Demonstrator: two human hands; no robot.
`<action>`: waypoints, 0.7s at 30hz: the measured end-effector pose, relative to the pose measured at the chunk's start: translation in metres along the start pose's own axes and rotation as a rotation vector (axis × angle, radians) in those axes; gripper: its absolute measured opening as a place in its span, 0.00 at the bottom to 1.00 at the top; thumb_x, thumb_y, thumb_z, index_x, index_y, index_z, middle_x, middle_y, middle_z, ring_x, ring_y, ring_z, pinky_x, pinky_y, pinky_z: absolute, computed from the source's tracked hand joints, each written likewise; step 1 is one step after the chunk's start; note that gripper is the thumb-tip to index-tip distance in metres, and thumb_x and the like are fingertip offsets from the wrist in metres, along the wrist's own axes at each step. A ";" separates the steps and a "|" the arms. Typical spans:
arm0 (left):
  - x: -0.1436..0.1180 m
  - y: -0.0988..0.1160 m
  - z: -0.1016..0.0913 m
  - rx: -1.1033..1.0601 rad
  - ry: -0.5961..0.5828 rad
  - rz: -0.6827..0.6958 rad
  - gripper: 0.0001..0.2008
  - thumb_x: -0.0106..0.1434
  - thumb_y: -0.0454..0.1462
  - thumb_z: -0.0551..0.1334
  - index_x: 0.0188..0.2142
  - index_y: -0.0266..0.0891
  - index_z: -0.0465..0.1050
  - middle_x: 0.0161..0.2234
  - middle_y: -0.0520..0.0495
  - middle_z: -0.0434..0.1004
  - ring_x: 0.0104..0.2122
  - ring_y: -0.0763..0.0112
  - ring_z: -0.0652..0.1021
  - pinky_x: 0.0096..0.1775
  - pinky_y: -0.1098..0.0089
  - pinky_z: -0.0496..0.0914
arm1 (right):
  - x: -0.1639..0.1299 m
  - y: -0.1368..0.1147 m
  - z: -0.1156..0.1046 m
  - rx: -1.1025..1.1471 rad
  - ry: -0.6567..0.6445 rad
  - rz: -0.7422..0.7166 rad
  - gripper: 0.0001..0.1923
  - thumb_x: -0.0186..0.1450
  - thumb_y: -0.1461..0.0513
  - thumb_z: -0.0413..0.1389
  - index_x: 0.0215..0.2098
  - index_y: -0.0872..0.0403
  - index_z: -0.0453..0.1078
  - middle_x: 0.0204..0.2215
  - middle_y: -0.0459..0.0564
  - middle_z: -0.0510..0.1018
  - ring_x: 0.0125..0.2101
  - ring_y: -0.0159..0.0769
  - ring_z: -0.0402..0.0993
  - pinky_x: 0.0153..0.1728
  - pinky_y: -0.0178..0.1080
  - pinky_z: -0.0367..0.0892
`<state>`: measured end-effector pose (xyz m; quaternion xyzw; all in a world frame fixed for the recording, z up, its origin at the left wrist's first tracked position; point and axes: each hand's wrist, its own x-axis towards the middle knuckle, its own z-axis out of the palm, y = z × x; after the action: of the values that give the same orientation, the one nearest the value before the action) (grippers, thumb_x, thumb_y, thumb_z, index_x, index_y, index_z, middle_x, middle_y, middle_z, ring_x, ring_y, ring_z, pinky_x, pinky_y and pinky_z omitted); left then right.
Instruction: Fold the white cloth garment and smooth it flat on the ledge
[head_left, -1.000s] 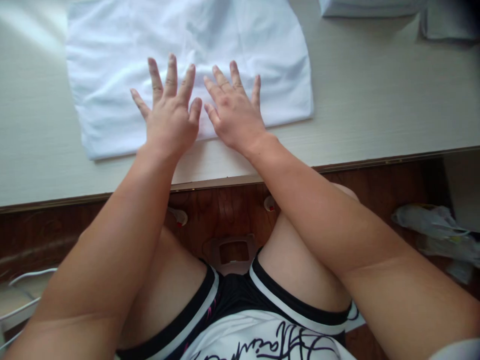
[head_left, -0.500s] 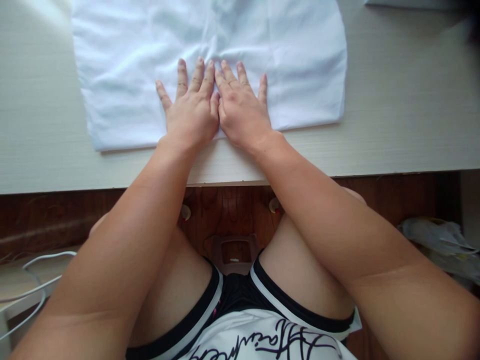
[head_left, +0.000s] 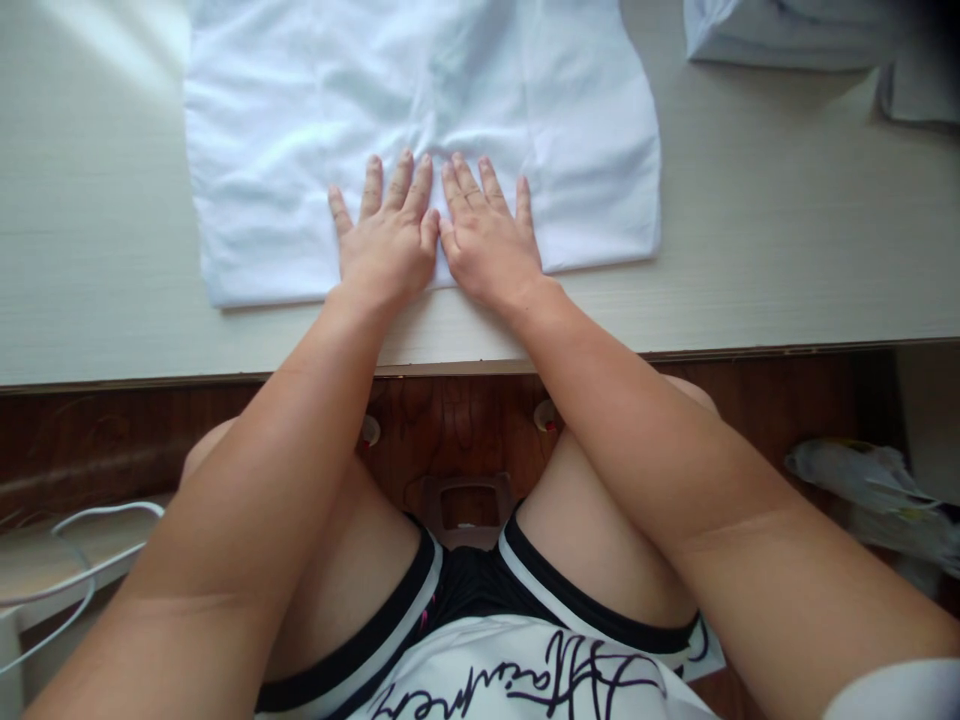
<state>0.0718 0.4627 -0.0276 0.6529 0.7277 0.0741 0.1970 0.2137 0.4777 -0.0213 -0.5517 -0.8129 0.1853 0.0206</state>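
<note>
We keep both our palms flat on the white cloth (head_left: 420, 120), which lies spread on the pale table (head_left: 750, 260) in front of us. Our left hand (head_left: 386, 245) and our right hand (head_left: 487, 245) are side by side, the thumbs touching each other, near the edge of the cloth that is closest to us. The fingers (head_left: 397, 185) of both hands are stretched out and point toward 12 o'clock. Neither hand grasps anything; both are opened wide and only press down on the fabric.

The cloth is folded into a rough rectangle, with some soft wrinkles running up from our fingertips. Its near edge is parallel to the table edge and a little apart from it.

At 1 o'clock from our hands, at the far right of the table, there is a stack of folded cloth (head_left: 780, 35), well apart from the white cloth. Below the table, at 4 o'clock, a crumpled plastic bag (head_left: 870, 485) lies on the floor, and at 8 o'clock a white cable (head_left: 82, 520) is curling.
</note>
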 end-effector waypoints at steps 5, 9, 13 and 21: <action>-0.001 -0.004 0.001 -0.017 0.001 0.014 0.46 0.60 0.65 0.32 0.74 0.60 0.48 0.74 0.77 0.42 0.68 0.96 0.16 0.71 0.60 0.18 | 0.001 0.009 0.005 -0.022 0.049 -0.004 0.38 0.74 0.48 0.34 0.79 0.50 0.40 0.76 0.42 0.39 0.78 0.44 0.33 0.76 0.62 0.31; -0.005 -0.007 -0.002 -0.016 -0.009 0.021 0.48 0.59 0.67 0.31 0.75 0.60 0.46 0.74 0.77 0.43 0.71 0.90 0.19 0.72 0.58 0.19 | 0.000 0.017 0.006 -0.022 0.050 0.022 0.41 0.73 0.42 0.34 0.79 0.51 0.39 0.77 0.43 0.37 0.78 0.43 0.32 0.77 0.61 0.31; -0.010 -0.012 -0.009 0.016 -0.019 0.028 0.47 0.61 0.66 0.34 0.76 0.58 0.43 0.75 0.73 0.39 0.75 0.74 0.28 0.73 0.51 0.23 | -0.005 0.026 0.002 -0.006 0.028 0.044 0.41 0.72 0.40 0.34 0.79 0.42 0.35 0.76 0.35 0.39 0.78 0.42 0.28 0.76 0.62 0.28; -0.015 -0.047 -0.014 0.091 0.018 0.014 0.46 0.63 0.66 0.35 0.76 0.55 0.45 0.77 0.65 0.35 0.77 0.58 0.39 0.74 0.46 0.33 | -0.016 0.051 0.004 -0.047 0.032 0.092 0.43 0.72 0.39 0.35 0.79 0.43 0.34 0.77 0.39 0.40 0.78 0.43 0.28 0.76 0.65 0.30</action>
<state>0.0241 0.4435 -0.0287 0.6657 0.7272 0.0482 0.1603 0.2645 0.4786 -0.0390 -0.5916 -0.7905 0.1582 0.0120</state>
